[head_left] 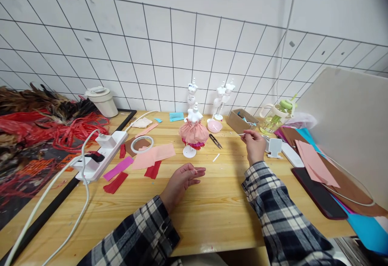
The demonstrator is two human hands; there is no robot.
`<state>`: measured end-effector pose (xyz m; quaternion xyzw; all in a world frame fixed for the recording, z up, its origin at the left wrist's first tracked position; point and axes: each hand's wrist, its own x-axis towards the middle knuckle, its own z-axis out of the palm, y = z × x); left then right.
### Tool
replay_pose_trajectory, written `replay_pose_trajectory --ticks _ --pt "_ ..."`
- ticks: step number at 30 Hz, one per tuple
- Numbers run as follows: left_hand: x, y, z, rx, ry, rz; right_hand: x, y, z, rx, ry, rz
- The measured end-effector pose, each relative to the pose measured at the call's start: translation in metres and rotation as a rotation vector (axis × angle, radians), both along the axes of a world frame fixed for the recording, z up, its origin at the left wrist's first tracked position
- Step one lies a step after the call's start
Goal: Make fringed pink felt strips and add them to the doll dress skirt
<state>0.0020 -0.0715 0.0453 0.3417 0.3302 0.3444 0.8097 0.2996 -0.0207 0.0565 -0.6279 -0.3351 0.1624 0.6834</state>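
In the middle of the table stands a small white dress form in a gathered pink skirt with a red and magenta under-layer. My left hand hovers in front of it, thumb against fingers; whatever they pinch is too small to make out. To the right, my right hand pinches a thin white stick near the cardboard box. Thread snips and a short white strip lie between my hands. Pink crepe paper pieces and a tape roll are on the left.
Several bare dress forms stand by the tiled wall, near a pink bowl. A power strip with cables lies left, beside red plastic strands. On the right are a teapot, phone stand, phone and coloured sheets.
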Motion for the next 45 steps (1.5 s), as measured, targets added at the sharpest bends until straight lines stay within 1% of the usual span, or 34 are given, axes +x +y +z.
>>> replay_pose_trajectory --ticks 2,4,6,7,8,9,11,14,17,19,21,22,24,25,26,27,28,29,32,34,36,37,38,42,43,45 --pt "0.001 0.000 0.000 -0.001 0.005 -0.002 -0.007 -0.006 -0.003 -0.183 -0.231 0.113" --pt "0.001 0.000 0.001 -0.005 0.011 -0.004 -0.018 -0.012 -0.008 -0.336 -0.578 0.311" --pt "0.000 0.000 0.001 -0.010 0.016 -0.007 -0.029 -0.018 -0.013 -0.417 -0.938 0.535" --pt "0.000 0.000 0.001 -0.011 0.018 -0.006 -0.034 -0.020 -0.016 -0.447 -1.084 0.636" --pt "0.000 0.000 0.001 -0.012 0.018 -0.004 -0.037 -0.021 -0.018 -0.481 -1.199 0.721" --pt "0.000 0.000 0.001 -0.012 0.019 -0.001 -0.040 -0.022 -0.020 -0.526 -1.282 0.778" --pt "0.000 0.001 0.001 -0.010 0.021 0.003 -0.043 -0.021 -0.022 -0.629 -1.372 0.816" --pt "0.000 0.000 -0.001 -0.007 0.022 -0.013 -0.047 -0.016 -0.024 -0.746 -1.402 0.794" --pt "0.000 0.000 -0.003 -0.008 0.021 -0.024 -0.049 -0.009 -0.018 -0.766 -1.415 0.794" --pt "0.000 0.002 -0.004 -0.009 0.022 -0.016 -0.045 -0.002 -0.003 -0.748 -1.420 0.776" --pt "0.000 0.005 -0.005 -0.013 0.025 -0.011 -0.030 0.008 0.021 -0.701 -1.407 0.695" --pt "0.000 0.007 -0.006 -0.015 0.028 -0.016 -0.020 0.015 0.035 -0.677 -1.395 0.610" --pt "0.000 0.011 -0.007 -0.020 0.027 -0.038 0.007 0.030 0.061 -0.635 -1.325 0.301" --pt "0.001 0.013 -0.008 -0.023 0.020 -0.049 0.022 0.037 0.072 -0.627 -1.299 0.184" --pt "0.001 0.015 -0.009 -0.028 0.008 -0.055 0.036 0.045 0.079 -0.620 -1.265 0.060" --pt "0.002 0.017 -0.009 -0.032 -0.006 -0.057 0.050 0.052 0.084 -0.624 -1.235 -0.034" --pt "0.002 0.018 -0.010 -0.034 -0.018 -0.060 0.063 0.058 0.085 -0.640 -1.209 -0.093" --pt "0.003 0.019 -0.012 -0.029 -0.024 -0.063 0.074 0.063 0.084 -0.695 -1.186 -0.120" --pt "0.004 0.019 -0.015 0.003 -0.016 -0.083 0.099 0.071 0.073 -0.807 -1.235 -0.061" --pt "0.004 0.019 -0.016 0.016 -0.014 -0.094 0.108 0.072 0.068 -0.839 -1.241 -0.117" --pt "0.004 0.019 -0.017 0.015 -0.019 -0.097 0.112 0.071 0.067 -0.864 -1.224 -0.185" --pt "0.004 0.020 -0.017 0.013 -0.021 -0.096 0.114 0.070 0.067 -0.876 -1.217 -0.193" --pt "0.004 0.020 -0.017 0.011 -0.022 -0.094 0.114 0.069 0.068 -0.888 -1.211 -0.178" --pt "0.005 0.021 -0.017 -0.003 -0.021 -0.094 0.112 0.066 0.069 -0.895 -1.216 -0.032" --pt "0.005 0.021 -0.016 -0.007 -0.022 -0.094 0.111 0.065 0.069 -0.879 -1.215 -0.022" --pt "0.005 0.020 -0.016 -0.010 -0.019 -0.092 0.109 0.064 0.069 -0.846 -1.200 -0.064"
